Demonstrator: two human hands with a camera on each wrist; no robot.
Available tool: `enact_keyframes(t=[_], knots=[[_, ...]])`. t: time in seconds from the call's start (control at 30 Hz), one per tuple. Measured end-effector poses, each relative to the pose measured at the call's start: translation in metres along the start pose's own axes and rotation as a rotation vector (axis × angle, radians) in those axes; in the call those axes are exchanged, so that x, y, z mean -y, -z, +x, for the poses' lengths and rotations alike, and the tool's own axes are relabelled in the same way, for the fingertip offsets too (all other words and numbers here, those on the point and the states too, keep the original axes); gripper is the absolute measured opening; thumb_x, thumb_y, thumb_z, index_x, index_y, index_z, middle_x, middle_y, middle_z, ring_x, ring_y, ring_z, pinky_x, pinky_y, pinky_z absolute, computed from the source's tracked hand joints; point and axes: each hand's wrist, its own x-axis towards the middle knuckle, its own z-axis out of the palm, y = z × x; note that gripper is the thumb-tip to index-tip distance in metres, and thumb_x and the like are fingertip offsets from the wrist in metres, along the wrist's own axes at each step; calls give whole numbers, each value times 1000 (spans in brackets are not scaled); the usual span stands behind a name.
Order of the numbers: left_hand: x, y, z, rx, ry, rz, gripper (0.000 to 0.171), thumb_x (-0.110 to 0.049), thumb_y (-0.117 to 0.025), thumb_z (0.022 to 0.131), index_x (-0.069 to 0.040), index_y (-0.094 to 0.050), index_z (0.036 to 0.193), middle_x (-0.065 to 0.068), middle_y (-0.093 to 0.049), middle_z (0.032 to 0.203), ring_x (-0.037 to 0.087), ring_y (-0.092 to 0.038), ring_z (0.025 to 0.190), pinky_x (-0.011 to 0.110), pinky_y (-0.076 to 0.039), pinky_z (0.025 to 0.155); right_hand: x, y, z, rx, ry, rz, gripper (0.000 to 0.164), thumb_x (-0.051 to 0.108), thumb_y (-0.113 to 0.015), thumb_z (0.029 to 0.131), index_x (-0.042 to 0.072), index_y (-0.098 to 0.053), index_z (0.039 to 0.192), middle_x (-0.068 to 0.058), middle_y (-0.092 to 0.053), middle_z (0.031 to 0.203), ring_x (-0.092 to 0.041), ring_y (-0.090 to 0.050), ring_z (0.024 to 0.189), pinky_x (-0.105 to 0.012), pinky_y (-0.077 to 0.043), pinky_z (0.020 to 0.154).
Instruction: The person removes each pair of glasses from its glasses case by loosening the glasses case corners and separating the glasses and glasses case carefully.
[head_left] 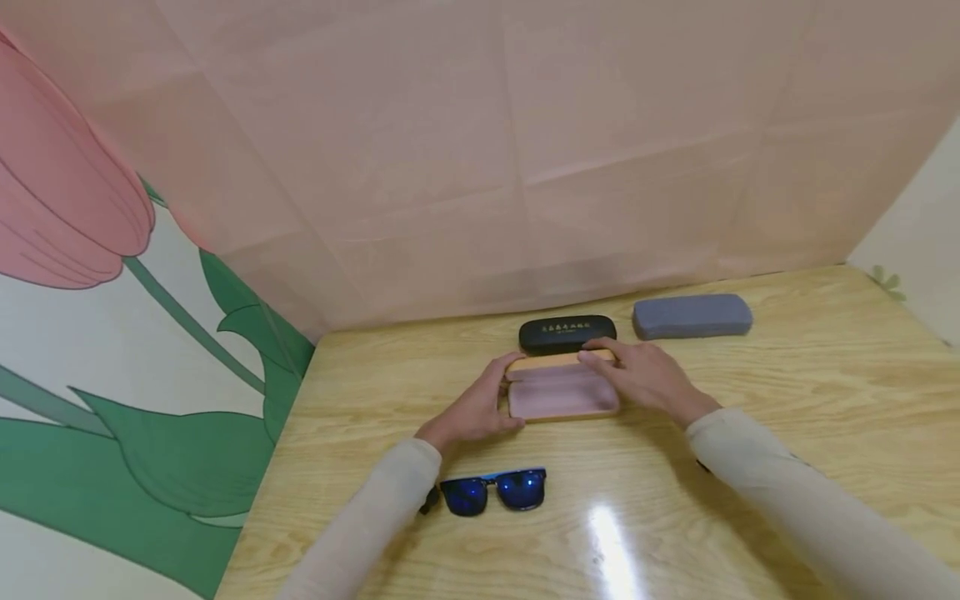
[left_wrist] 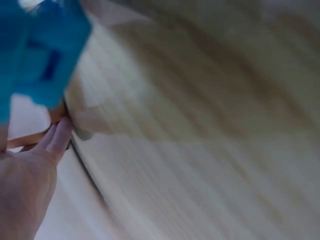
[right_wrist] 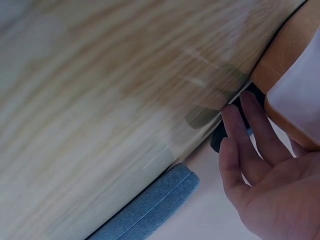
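An orange glasses case (head_left: 564, 400) with a pale pink lining lies open on the table, its lid raised at the back. My left hand (head_left: 480, 406) grips the case's left end, thumb low at the front and fingers up at the lid. At the lid's right side, my right hand (head_left: 647, 373) pinches the rim, the thumb on the inner side. In the right wrist view, that hand's fingers (right_wrist: 260, 132) reach behind the orange lid (right_wrist: 287, 42). Dark sunglasses (head_left: 492, 492) with blue lenses lie nearer me, beside my left forearm.
A black glasses case (head_left: 566, 332) with gold lettering sits just behind the orange one. To its right is a closed blue-grey case (head_left: 692, 317). The wood-grain table (head_left: 840, 400) meets a pink-covered wall (head_left: 420, 167). A blurred blue object (left_wrist: 45, 60) fills the left wrist view's corner.
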Motion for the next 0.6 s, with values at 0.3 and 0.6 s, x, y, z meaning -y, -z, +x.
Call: enact_keyframes(t=[0.3, 0.6], knots=[[1, 1, 0, -14, -47, 27, 106, -11, -88, 74, -14, -20, 156, 11, -42, 144, 23, -57, 119, 29, -52, 101, -1, 0, 1, 59, -7, 107, 60, 68, -35, 98, 31, -53, 141, -15, -69, 124, -33, -66, 107, -57, -52, 84], [4, 1, -2, -35, -59, 88, 103, -17, -88, 75, -18, -25, 156, 8, -45, 141, 20, -57, 118, 30, -53, 99, -6, 4, 5, 204, -22, 274, 62, 72, -37, 95, 37, -49, 145, -15, -47, 152, -48, -46, 134, -73, -38, 101]])
